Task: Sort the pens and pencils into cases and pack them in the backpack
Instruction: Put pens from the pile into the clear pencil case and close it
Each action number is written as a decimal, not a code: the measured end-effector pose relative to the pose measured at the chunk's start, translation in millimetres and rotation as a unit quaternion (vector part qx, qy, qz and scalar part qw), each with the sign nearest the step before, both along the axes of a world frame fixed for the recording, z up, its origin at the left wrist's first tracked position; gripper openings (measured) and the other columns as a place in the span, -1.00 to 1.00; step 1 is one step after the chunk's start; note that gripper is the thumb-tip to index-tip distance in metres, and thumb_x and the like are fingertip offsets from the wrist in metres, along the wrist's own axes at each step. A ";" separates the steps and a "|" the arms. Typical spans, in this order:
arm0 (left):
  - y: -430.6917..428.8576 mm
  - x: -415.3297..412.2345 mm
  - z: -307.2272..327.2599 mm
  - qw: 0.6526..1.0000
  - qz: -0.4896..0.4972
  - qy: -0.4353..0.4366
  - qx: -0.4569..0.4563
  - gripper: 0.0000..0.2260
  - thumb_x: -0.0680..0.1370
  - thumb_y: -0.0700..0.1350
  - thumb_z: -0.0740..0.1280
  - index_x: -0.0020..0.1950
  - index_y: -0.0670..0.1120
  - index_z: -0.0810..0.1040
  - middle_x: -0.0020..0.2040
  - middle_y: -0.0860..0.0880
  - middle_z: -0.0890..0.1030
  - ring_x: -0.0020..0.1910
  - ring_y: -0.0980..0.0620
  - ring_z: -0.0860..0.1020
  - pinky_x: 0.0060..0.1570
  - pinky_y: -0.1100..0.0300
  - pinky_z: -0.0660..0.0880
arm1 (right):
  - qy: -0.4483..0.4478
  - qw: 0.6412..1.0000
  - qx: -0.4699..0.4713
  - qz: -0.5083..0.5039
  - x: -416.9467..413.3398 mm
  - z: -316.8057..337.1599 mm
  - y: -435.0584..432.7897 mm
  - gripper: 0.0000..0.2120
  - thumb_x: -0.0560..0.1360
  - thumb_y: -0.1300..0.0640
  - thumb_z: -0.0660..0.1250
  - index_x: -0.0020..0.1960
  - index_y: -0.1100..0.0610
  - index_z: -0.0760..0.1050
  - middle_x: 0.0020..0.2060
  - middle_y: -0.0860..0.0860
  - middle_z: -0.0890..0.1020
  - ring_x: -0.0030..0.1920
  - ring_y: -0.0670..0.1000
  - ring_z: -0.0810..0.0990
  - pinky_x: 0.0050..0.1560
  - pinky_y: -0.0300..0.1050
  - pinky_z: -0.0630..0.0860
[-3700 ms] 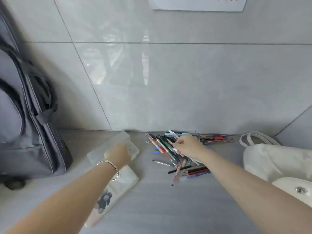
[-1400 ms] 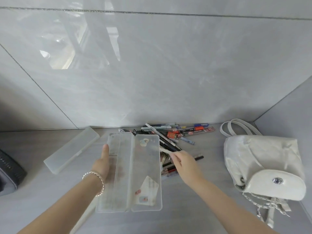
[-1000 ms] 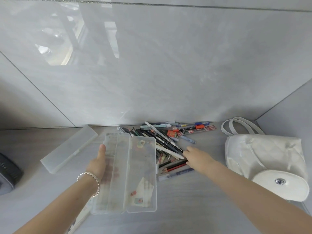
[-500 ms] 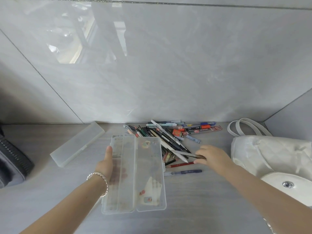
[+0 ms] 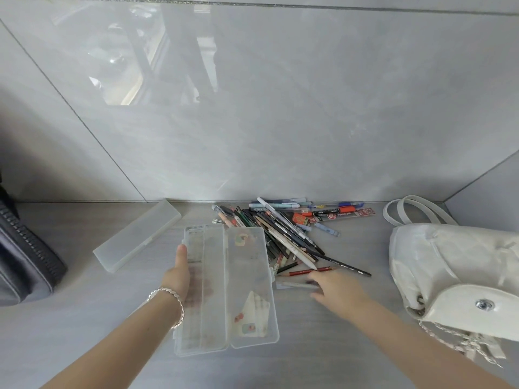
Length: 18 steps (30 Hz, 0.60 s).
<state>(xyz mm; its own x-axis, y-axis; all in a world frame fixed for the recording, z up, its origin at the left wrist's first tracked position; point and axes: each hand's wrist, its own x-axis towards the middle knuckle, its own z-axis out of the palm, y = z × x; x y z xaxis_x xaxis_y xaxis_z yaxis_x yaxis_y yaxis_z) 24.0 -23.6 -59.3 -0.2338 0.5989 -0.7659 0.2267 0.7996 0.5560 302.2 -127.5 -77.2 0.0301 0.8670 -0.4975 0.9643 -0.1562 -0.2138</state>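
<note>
A clear plastic pencil case point(image 5: 241, 284) lies open flat, its two halves side by side with stickers in the right half. My left hand point(image 5: 179, 273) holds it from underneath at its left edge. A heap of pens and pencils point(image 5: 283, 231) lies against the wall just beyond and to the right of the case. My right hand point(image 5: 337, 284) is low over the near edge of the heap, fingers on a grey pen point(image 5: 297, 284); a red pencil point(image 5: 311, 272) lies just beyond it. A second, frosted case point(image 5: 137, 238) lies shut to the left. The grey backpack point(image 5: 25, 259) shows at the left edge.
A white quilted handbag point(image 5: 455, 270) with a chain strap lies at the right. A glossy tiled wall rises directly behind the heap. Grey tabletop stretches in front of the case.
My right hand has let go of a black pencil, which now lies at the heap's right edge, and has moved nearer and left onto the grey pen. The open case stays in my left hand.
</note>
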 end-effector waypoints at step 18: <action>-11.2 27.6 32.9 0.988 -0.146 -0.035 0.023 -0.36 0.54 0.30 0.02 0.05 -0.23 0.58 -0.11 -0.20 0.65 -0.13 -0.17 0.62 -0.20 0.09 0.55 | 0.147 0.856 0.289 0.403 -70.2 70.1 32.0 -0.77 0.39 0.32 0.25 -0.04 0.07 0.52 0.02 -0.01 0.63 -0.12 0.01 0.59 -0.37 -0.14 0.57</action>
<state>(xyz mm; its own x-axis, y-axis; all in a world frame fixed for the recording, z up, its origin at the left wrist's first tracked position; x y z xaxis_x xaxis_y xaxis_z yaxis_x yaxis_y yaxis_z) 51.6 -34.8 -26.4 0.0067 0.6683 -0.7439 0.4043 0.6786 0.6132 232.0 -95.4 -7.1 -0.7468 0.6505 0.1383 0.5995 0.7486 -0.2832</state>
